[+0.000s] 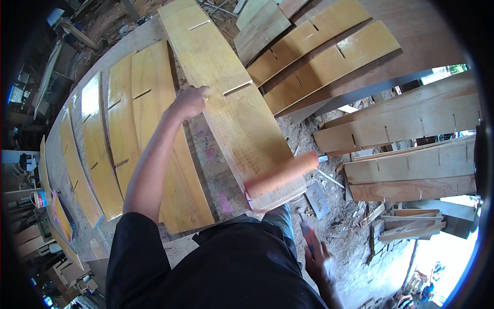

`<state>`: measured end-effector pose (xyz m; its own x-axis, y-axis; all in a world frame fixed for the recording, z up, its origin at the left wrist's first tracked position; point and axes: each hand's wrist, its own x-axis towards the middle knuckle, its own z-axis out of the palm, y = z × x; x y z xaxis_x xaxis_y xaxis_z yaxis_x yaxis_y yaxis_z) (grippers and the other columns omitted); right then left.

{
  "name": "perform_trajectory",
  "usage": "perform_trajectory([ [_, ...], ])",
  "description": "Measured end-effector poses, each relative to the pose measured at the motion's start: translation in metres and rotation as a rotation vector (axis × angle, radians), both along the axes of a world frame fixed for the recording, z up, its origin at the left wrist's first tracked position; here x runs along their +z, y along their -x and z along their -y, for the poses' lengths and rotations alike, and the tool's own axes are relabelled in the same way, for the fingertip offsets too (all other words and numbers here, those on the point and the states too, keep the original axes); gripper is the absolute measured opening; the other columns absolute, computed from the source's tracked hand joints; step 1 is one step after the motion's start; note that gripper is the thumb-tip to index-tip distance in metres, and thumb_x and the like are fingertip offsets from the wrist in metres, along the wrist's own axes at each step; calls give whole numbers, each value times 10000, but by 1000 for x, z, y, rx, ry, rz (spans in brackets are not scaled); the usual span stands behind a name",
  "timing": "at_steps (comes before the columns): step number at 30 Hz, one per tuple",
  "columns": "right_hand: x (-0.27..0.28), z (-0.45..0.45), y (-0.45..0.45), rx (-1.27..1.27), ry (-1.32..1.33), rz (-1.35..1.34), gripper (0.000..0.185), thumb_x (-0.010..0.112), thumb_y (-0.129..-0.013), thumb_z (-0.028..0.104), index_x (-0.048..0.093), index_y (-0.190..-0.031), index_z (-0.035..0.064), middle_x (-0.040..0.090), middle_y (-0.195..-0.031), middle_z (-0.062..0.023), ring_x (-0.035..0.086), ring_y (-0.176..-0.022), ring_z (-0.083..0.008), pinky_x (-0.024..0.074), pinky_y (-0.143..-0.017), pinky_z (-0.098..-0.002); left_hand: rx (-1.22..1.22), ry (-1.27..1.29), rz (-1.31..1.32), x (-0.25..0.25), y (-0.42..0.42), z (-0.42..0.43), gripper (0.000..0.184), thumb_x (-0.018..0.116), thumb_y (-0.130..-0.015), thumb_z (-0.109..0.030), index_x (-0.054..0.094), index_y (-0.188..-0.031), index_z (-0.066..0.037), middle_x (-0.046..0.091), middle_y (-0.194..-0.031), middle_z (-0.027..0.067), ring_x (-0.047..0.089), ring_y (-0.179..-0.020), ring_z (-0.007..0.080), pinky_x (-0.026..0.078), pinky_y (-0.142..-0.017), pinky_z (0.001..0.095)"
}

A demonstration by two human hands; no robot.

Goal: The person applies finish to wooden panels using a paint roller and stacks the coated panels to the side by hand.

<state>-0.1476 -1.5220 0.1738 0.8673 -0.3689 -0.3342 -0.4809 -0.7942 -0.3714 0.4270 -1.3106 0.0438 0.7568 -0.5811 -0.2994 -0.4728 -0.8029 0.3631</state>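
Left hand (192,103) is curling into a loose fist at 10 to 11 o'clock, its fingers touching the left edge of the long board (216,67); whether it is gripping that edge, I cannot tell.

From the far left, a bucket (40,199) is standing at about 9 o'clock. Next, toward 9 and 10 o'clock, glossy yellow boards (100,159) with dark slots are lying side by side on the table (208,149), whose pink-stained top is showing between them and the long board.

The long board is running from 11 o'clock down past the centre, two slots crossing its upper half and rough brown streaks marking its near end. Across that end, at 4 o'clock, an orange roller (282,174) is lying slantwise, blurring slightly.

At 5 o'clock, right hand (320,260) is closing around a handle (309,238); its link to the roller is not showing clearly.

Between 1 and 2 o'clock, two shiny slotted boards (337,67) are resting next to each other. Near 3 o'clock, paler slotted planks (401,126) are leaning in groups, and at 4 o'clock, offcuts (411,226) are sitting piled above the littered floor (337,221).
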Motion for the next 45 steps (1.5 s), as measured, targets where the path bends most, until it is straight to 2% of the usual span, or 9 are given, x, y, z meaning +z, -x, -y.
perform_trajectory([
  [12, -37, -6, -12, -8, -10, 142, 574, 709, -951, 151, 536, -1494, 84, 700, -981, -224, 700, -684, -425, 567, -570, -484, 58, -166, 142, 14, 25, 21, 575, 497, -913, -51, 544, -1485, -80, 726, -1300, 135, 631, -1278, 344, 455, -1101, 486],
  [17, -33, 13, 79, -24, 16, 172, 558, 704, -946, 175, 568, -1486, 142, 649, -826, -143, 660, -563, -334, 534, -498, -466, 65, -161, 155, 1, 19, 17, 558, 516, -937, -90, 539, -1494, -109, 722, -1293, 160, 654, -1238, 364, 482, -1074, 491],
  [20, -35, 14, 38, -1, -1, 146, 515, 702, -959, 162, 581, -1458, 117, 700, -958, -196, 687, -657, -413, 561, -568, -475, 82, -153, 159, 7, 25, 30, 540, 533, -953, -124, 536, -1493, -118, 713, -1289, 193, 662, -1221, 370, 501, -1048, 506],
  [24, -42, 18, 37, 18, -25, 161, 535, 691, -964, 147, 562, -1482, 116, 686, -912, -187, 679, -668, -402, 555, -588, -497, 98, -230, 214, 9, 35, 28, 512, 538, -959, -136, 555, -1471, -121, 703, -1279, 231, 663, -1219, 369, 509, -1029, 521],
  [30, -48, 29, 81, 50, 7, 242, 566, 720, -944, 184, 564, -1483, 113, 653, -863, -157, 672, -624, -371, 542, -536, -472, 157, -69, 139, -10, 23, 7, 568, 504, -901, -53, 569, -1462, -113, 728, -1303, 115, 658, -1238, 349, 504, -1057, 471],
  [33, -35, 23, 22, 87, 23, 209, 590, 710, -947, 169, 534, -1504, 91, 680, -899, -197, 689, -652, -394, 555, -560, -486, 145, 42, 33, -9, 11, 0, 540, 561, -957, -167, 536, -1494, -124, 681, -1333, 228, 603, -1296, 405, 416, -1115, 566],
  [39, -52, -7, -152, 142, 99, 178, 595, 661, -976, 151, 484, -1539, 80, 707, -965, -247, 714, -730, -433, 573, -625, -513, 173, 413, -301, -10, 0, -26, 548, 500, -1057, -54, 364, -1586, -10, 691, -1392, 108, 607, -1336, 279, 443, -1143, 376],
  [41, -71, -8, -168, 166, 127, 391, 590, 652, -993, 203, 474, -1550, 126, 695, -878, -195, 705, -646, -383, 566, -547, -498, 184, 490, -236, -10, 4, -40, 560, 478, -1040, -25, 362, -1588, -17, 680, -1401, 127, 605, -1338, 301, 447, -1147, 385],
  [45, -26, -4, -70, 81, -64, 123, 545, 674, -979, 165, 538, -1497, 61, 725, -1135, -262, 738, -885, -449, 607, -717, -495, 189, 518, -145, -3, 10, -56, 560, 435, -1047, -29, 353, -1600, -55, 658, -1428, 126, 574, -1368, 329, 428, -1185, 404],
])
